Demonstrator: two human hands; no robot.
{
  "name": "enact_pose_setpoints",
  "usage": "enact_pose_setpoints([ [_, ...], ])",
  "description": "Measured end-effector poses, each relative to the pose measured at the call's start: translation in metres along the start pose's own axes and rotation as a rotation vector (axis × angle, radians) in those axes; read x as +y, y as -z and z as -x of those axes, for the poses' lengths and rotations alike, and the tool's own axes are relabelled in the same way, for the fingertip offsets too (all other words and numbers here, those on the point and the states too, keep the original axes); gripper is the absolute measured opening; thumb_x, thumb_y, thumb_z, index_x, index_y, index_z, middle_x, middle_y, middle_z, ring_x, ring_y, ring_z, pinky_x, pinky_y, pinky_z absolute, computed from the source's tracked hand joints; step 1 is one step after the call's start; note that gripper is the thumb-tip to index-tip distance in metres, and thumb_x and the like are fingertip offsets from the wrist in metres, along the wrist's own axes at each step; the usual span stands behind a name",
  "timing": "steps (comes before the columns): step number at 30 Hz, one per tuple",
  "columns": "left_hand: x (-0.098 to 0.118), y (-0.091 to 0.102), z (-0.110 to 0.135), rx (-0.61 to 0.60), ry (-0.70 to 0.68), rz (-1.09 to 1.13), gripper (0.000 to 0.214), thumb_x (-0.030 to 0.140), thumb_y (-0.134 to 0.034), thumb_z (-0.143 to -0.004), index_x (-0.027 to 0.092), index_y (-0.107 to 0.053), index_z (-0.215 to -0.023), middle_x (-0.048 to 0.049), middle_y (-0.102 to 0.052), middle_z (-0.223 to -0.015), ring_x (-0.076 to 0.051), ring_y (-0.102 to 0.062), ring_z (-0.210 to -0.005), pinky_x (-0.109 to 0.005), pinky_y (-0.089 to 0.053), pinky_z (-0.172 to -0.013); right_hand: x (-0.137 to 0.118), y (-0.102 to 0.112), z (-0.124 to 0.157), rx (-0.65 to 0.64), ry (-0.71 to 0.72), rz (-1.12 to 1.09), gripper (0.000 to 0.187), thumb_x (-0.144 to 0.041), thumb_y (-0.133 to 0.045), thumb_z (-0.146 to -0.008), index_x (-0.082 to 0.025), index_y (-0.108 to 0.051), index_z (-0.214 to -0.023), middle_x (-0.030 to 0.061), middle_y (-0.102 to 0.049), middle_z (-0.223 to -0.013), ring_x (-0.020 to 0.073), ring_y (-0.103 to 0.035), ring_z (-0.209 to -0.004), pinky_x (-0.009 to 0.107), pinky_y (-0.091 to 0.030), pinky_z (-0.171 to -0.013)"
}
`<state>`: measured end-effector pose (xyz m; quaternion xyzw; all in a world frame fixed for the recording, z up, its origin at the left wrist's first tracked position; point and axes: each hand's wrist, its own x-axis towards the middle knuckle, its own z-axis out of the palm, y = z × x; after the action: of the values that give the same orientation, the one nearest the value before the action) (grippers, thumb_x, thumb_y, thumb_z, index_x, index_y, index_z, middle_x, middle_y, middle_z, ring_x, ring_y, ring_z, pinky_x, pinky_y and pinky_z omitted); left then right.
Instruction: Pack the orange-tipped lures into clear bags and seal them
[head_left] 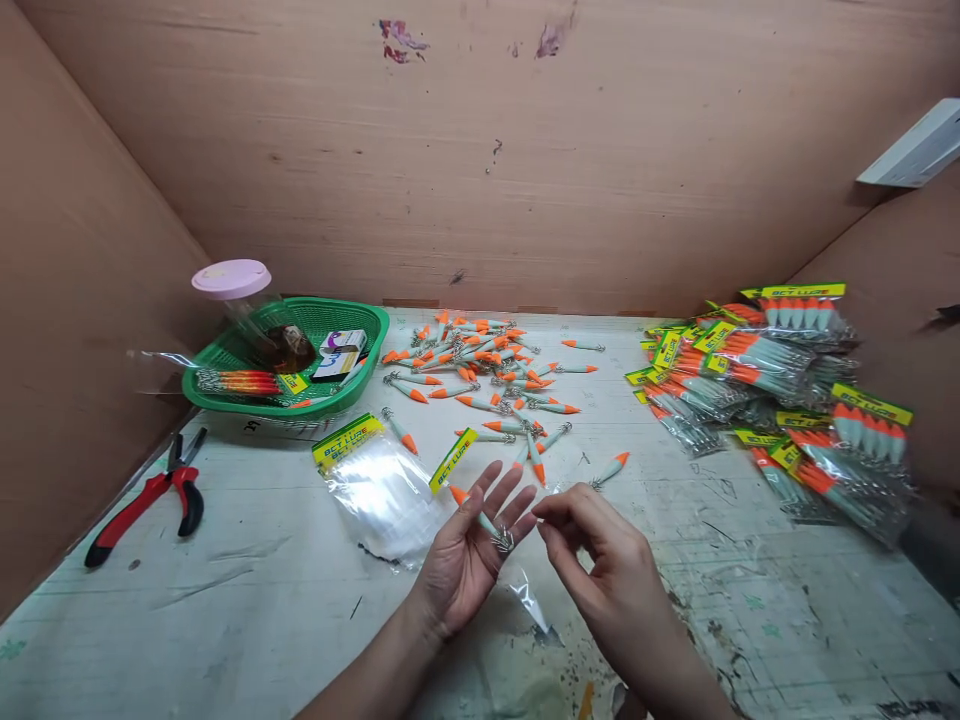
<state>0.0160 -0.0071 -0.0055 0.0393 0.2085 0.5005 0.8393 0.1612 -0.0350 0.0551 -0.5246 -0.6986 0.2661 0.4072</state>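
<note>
My left hand [466, 556] lies palm up with its fingers spread, and an orange-tipped squid lure [480, 520] rests across the fingers, hooks toward the right. My right hand [600, 556] is pinched right beside the lure's hook end; what its fingertips hold I cannot make out. A clear bag with a yellow label [452, 459] lies under and behind the left hand, on a stack of empty clear bags [375, 485]. A loose pile of lures [484, 375] is spread on the table beyond both hands.
A green basket [300, 395] with a pink-lidded jar [240, 300] and small items stands at the back left. Red pliers [150, 495] lie at the left. Packed lure bags [780, 400] are heaped at the right. Brown board walls close in the table.
</note>
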Motion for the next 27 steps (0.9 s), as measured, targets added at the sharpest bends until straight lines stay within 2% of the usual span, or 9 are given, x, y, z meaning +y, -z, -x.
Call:
enact_pose_setpoints([
  [4, 0.003, 0.000, -0.001, 0.042, -0.005, 0.009, 0.025, 0.025, -0.052, -0.087, 0.020, -0.064, -0.109, -0.0061, -0.065, -0.119, -0.020, -0.058, -0.112, -0.035, -0.043, -0.100, 0.003, -0.003, 0.000, 0.042, 0.031, 0.071, 0.004, -0.020, -0.055, -0.083, -0.022, -0.052, -0.084, 0.0001, -0.049, -0.076, 0.0116, -0.050, -0.060, 0.024, -0.046, -0.054],
  [7, 0.003, 0.000, 0.001, 0.052, 0.011, 0.000, 0.026, 0.027, -0.051, -0.087, 0.019, -0.064, -0.109, -0.0069, -0.065, -0.118, -0.022, -0.059, -0.111, -0.037, -0.046, -0.097, 0.008, -0.018, 0.004, 0.128, 0.011, 0.143, 0.019, -0.021, -0.061, -0.079, -0.023, -0.043, -0.083, -0.0016, -0.044, -0.075, 0.0121, -0.046, -0.060, 0.024, -0.045, -0.054],
  [11, 0.004, -0.001, 0.001, 0.108, 0.024, -0.034, 0.027, 0.026, -0.052, -0.087, 0.019, -0.065, -0.109, -0.0074, -0.066, -0.116, -0.023, -0.061, -0.108, -0.038, -0.047, -0.097, 0.013, -0.030, 0.011, 0.240, 0.078, 0.166, 0.020, -0.024, -0.060, -0.081, -0.022, -0.042, -0.089, 0.0022, -0.043, -0.084, 0.0151, -0.047, -0.071, 0.027, -0.046, -0.061],
  [14, 0.008, -0.003, -0.001, 0.170, 0.004, -0.029, 0.025, 0.024, -0.050, -0.087, 0.018, -0.066, -0.106, -0.0066, -0.066, -0.116, -0.022, -0.060, -0.109, -0.036, -0.048, -0.095, 0.030, -0.010, 0.013, 0.265, 0.077, 0.170, 0.027, -0.031, -0.058, -0.083, -0.020, -0.044, -0.104, 0.0052, -0.047, -0.090, 0.0167, -0.049, -0.076, 0.030, -0.047, -0.065],
  [17, 0.014, -0.005, -0.003, 0.224, -0.028, -0.027, 0.025, 0.024, -0.049, -0.088, 0.018, -0.066, -0.105, -0.0062, -0.066, -0.117, -0.021, -0.060, -0.109, -0.034, -0.049, -0.094, 0.068, 0.019, 0.009, 0.269, -0.042, 0.375, 0.015, -0.034, -0.050, -0.089, -0.020, -0.053, -0.094, 0.0038, -0.051, -0.081, 0.0164, -0.051, -0.070, 0.029, -0.045, -0.062],
  [18, 0.015, -0.005, -0.004, 0.231, -0.034, -0.030, 0.025, 0.024, -0.049, -0.088, 0.018, -0.066, -0.106, -0.0064, -0.066, -0.117, -0.021, -0.060, -0.110, -0.034, -0.049, -0.094, 0.083, 0.025, 0.007, 0.253, -0.068, 0.464, 0.017, -0.036, -0.049, -0.089, -0.020, -0.055, -0.091, 0.0036, -0.052, -0.078, 0.0165, -0.052, -0.067, 0.029, -0.044, -0.060],
  [22, 0.015, -0.007, -0.004, 0.246, -0.048, -0.034, 0.029, 0.029, -0.048, -0.089, 0.015, -0.062, -0.110, -0.0101, -0.065, -0.118, -0.022, -0.061, -0.108, -0.036, -0.049, -0.094, 0.130, 0.022, -0.006, 0.220, -0.088, 0.539, 0.025, -0.040, -0.049, -0.086, -0.018, -0.059, -0.088, 0.0057, -0.055, -0.077, 0.0188, -0.054, -0.063, 0.032, -0.044, -0.058],
  [24, 0.016, -0.009, -0.004, 0.255, -0.060, -0.035, 0.033, 0.033, -0.047, -0.090, 0.013, -0.059, -0.113, -0.0123, -0.065, -0.117, -0.024, -0.061, -0.107, -0.038, -0.049, -0.094, 0.132, 0.019, -0.009, 0.205, -0.074, 0.527, 0.025, -0.038, -0.046, -0.086, -0.017, -0.059, -0.085, 0.0068, -0.056, -0.078, 0.0191, -0.055, -0.063, 0.032, -0.045, -0.058],
  [27, 0.018, -0.010, -0.005, 0.264, -0.067, -0.037, 0.032, 0.029, -0.046, -0.090, 0.013, -0.056, -0.116, -0.0124, -0.065, -0.116, -0.024, -0.063, -0.104, -0.040, -0.049, -0.093, 0.105, 0.033, -0.003, 0.163, -0.027, 0.467, 0.020, -0.034, -0.047, -0.086, -0.018, -0.059, -0.089, 0.0049, -0.055, -0.076, 0.0169, -0.055, -0.062, 0.030, -0.047, -0.058],
])
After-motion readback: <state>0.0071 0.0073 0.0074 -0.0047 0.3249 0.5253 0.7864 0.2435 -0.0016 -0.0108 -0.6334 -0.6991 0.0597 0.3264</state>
